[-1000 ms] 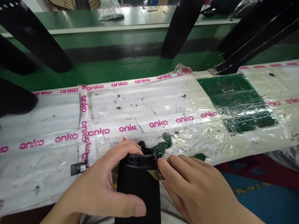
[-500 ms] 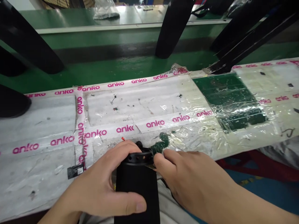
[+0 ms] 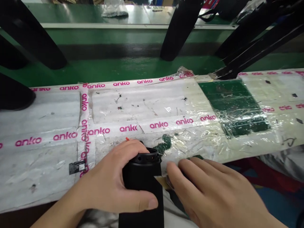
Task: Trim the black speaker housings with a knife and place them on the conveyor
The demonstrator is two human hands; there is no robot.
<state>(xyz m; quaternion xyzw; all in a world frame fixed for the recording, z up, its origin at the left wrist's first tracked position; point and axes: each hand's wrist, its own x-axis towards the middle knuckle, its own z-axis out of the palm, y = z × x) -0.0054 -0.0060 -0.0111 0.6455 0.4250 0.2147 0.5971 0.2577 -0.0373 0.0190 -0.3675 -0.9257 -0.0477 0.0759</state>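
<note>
My left hand (image 3: 115,185) is wrapped round the upper part of a black tube (image 3: 142,179), its thumb lying across the front. At the top of the tube sits a black ring collar (image 3: 145,157) with small holes in its side. Between the thumb and fingers of my right hand (image 3: 211,190) is a small flat metal blade (image 3: 161,182). The blade's angled end points left and lies over the tube's right side, below the collar; whether it touches the surface I cannot tell. The lower tube runs out of view.
A white bench ledge (image 3: 152,109) with pink-lettered tape lies ahead, with a green patch (image 3: 232,104) at its right. Beyond runs a green surface (image 3: 123,65). Black tubes (image 3: 181,30) slant in from above. A plastic bag (image 3: 115,9) lies far back.
My right hand has moved down and right, away from the collar, and the blade now shows more clearly. My left hand still grips the tube, which has shifted slightly right in view.
</note>
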